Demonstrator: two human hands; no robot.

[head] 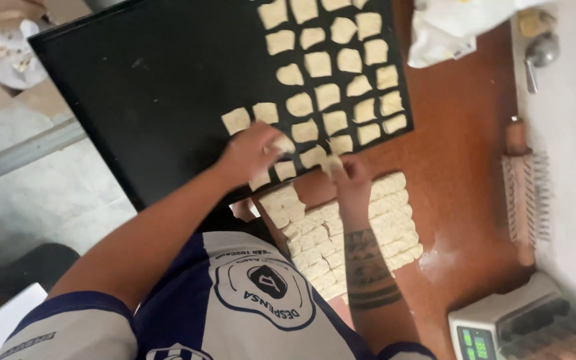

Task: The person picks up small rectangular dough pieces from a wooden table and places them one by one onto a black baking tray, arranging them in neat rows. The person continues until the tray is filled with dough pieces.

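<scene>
Over black tray [148, 87], L hand [251, 153] pinches dough square [281, 143]; R hand [351, 173] grips dough piece [331, 162] at tray edge.

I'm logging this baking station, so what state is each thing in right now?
Black rectangular baking tray: right part filled with rows of dough squares, left part bare.
Pale scored dough slab: cut into squares, partly used.
Left hand: pinching a dough piece at the tray edge.
Right hand: holding a dough piece.
Grey digital scale: display lit.
Spiked wooden rolling pin: lying idle.

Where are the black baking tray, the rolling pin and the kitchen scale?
black baking tray [161, 87], head view, bare left part.
rolling pin [523, 193], head view, mid barrel.
kitchen scale [501, 320], head view, top plate.
</scene>
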